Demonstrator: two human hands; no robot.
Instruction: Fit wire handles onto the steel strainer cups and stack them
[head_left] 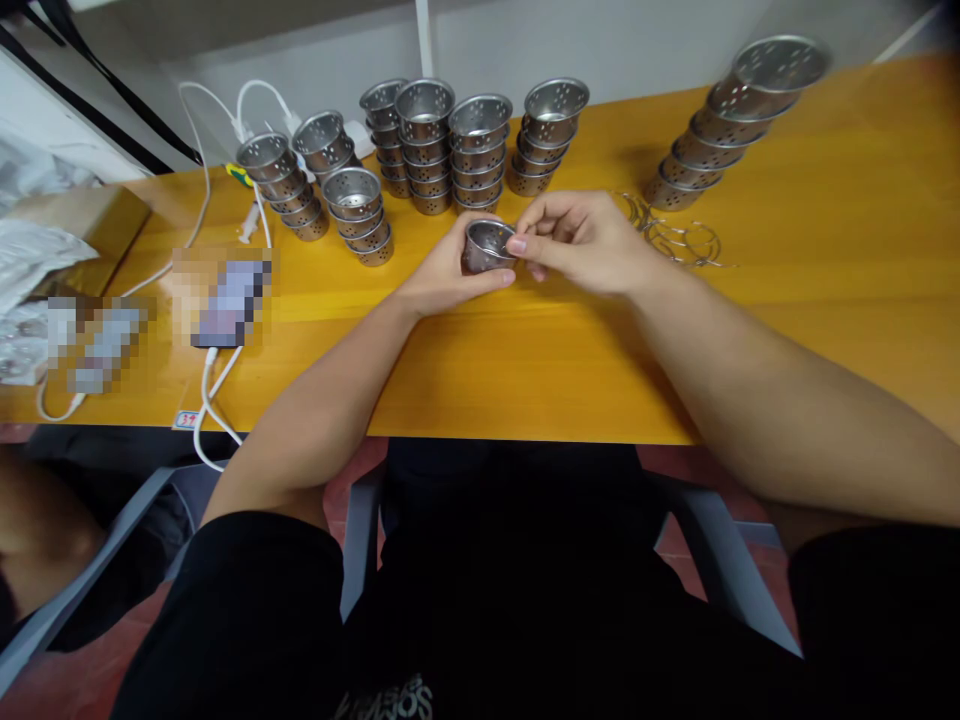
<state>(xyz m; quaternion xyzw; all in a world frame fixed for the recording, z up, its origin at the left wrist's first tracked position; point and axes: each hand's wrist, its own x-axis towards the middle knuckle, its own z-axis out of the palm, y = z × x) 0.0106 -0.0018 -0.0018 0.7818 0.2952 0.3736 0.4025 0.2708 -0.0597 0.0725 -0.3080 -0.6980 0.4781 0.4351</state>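
Observation:
My left hand (446, 272) is wrapped around a small metal strainer basket (489, 246), its open mouth tilted up towards me above the table. My right hand (581, 240) has thumb and forefinger pinched together at the basket's right rim. Whatever lies between those fingertips is too small to make out. Several thin wire rings (686, 242) lie on the table just beyond my right wrist. Behind my hands, stacks of the same perforated baskets (480, 150) stand in a loose row.
A leaning stack of baskets (697, 150) stands at the back right. On the left of the wooden table (510, 380) lie a phone (231, 300) with a white cable, another blurred device (111, 348), a cardboard box (120, 225) and plastic bags (45, 250). A person's knee (45, 530) shows at left.

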